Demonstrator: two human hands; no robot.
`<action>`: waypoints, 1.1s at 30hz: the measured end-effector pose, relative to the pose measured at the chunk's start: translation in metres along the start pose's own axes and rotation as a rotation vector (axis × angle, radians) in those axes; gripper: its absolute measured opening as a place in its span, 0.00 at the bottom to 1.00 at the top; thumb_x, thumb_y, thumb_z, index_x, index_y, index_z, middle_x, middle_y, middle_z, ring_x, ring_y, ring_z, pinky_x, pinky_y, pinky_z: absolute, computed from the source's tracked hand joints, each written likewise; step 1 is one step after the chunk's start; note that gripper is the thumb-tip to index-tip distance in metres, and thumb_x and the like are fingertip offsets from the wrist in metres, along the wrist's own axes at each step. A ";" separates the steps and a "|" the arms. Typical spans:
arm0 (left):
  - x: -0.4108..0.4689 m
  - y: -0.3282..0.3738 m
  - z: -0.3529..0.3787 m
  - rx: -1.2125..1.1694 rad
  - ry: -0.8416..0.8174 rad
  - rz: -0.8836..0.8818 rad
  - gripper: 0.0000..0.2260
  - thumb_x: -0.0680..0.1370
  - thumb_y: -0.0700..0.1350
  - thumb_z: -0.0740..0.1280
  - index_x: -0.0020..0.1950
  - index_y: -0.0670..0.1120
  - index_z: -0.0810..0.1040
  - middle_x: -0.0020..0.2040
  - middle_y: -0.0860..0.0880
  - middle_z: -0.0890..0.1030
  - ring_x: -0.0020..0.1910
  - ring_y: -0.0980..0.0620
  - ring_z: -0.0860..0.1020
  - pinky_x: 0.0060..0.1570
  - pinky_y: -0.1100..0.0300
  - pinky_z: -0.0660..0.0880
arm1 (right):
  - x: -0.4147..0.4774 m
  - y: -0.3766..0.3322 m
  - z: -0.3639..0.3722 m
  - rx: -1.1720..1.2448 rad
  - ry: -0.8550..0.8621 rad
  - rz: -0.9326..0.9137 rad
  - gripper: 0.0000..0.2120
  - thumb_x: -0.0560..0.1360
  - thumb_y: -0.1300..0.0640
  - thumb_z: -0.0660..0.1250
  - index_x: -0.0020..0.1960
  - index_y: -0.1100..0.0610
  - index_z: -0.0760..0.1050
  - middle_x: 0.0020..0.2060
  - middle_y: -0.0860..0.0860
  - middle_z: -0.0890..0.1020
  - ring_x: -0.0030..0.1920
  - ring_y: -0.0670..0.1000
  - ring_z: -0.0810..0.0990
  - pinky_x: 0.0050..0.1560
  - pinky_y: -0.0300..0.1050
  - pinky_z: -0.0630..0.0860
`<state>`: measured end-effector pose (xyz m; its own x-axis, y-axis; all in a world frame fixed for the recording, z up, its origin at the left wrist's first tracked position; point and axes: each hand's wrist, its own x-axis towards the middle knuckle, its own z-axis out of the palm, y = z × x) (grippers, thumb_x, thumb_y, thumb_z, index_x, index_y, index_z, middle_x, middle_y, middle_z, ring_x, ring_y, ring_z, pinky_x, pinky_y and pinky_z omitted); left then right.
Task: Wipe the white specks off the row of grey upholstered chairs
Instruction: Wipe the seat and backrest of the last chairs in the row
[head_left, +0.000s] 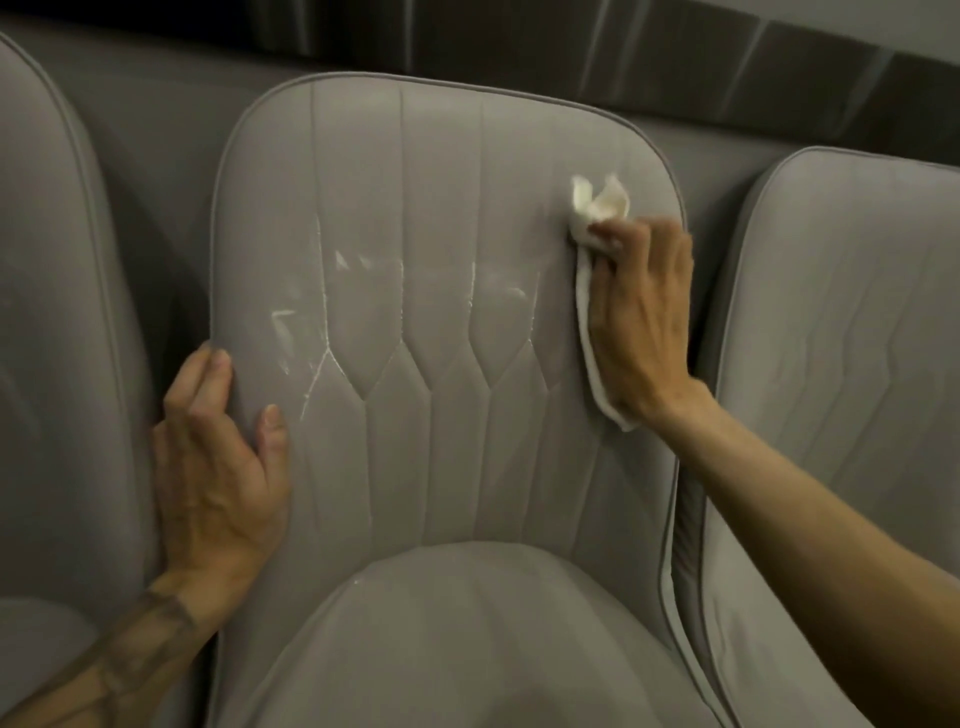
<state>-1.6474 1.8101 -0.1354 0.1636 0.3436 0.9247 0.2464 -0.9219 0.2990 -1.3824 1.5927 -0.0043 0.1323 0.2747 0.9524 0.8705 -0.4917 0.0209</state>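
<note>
Grey upholstered middle chair (447, 457), stitched backrest, matching left chair (57, 312) and right chair (841, 312) beside it, white smears (284, 318) along its left and centre seams, crumpled white cloth (597, 205) at its right edge

Along the top of the view runs a dark band (571, 36), nearly black, crossed by a few paler slanted streaks; whether it is a wall panel or a curtain cannot be told. Just under it a plain grey surface (171, 93) stretches across the full width, sloping lower toward the right.
</note>
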 end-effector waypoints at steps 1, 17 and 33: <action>0.000 0.002 -0.001 -0.001 0.003 -0.003 0.22 0.86 0.47 0.58 0.76 0.35 0.63 0.74 0.31 0.68 0.71 0.35 0.69 0.69 0.43 0.66 | -0.004 0.001 -0.003 -0.011 -0.025 -0.024 0.08 0.84 0.56 0.59 0.61 0.55 0.70 0.53 0.55 0.71 0.50 0.55 0.70 0.53 0.49 0.68; 0.001 0.001 -0.002 -0.025 -0.004 -0.014 0.22 0.87 0.47 0.58 0.77 0.36 0.63 0.74 0.31 0.69 0.72 0.36 0.70 0.69 0.45 0.67 | -0.038 0.006 -0.017 -0.052 -0.237 -0.097 0.17 0.84 0.48 0.62 0.62 0.61 0.74 0.52 0.60 0.75 0.50 0.60 0.73 0.53 0.54 0.70; 0.002 -0.002 -0.001 -0.014 -0.004 -0.008 0.22 0.87 0.47 0.59 0.77 0.35 0.63 0.74 0.30 0.69 0.71 0.34 0.69 0.69 0.43 0.67 | 0.020 -0.002 -0.001 0.060 0.011 0.042 0.08 0.83 0.51 0.59 0.57 0.53 0.73 0.57 0.57 0.70 0.54 0.55 0.70 0.52 0.51 0.71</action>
<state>-1.6488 1.8123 -0.1334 0.1660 0.3515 0.9214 0.2338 -0.9217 0.3095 -1.3822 1.5983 0.0147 0.1641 0.2461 0.9553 0.8913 -0.4519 -0.0367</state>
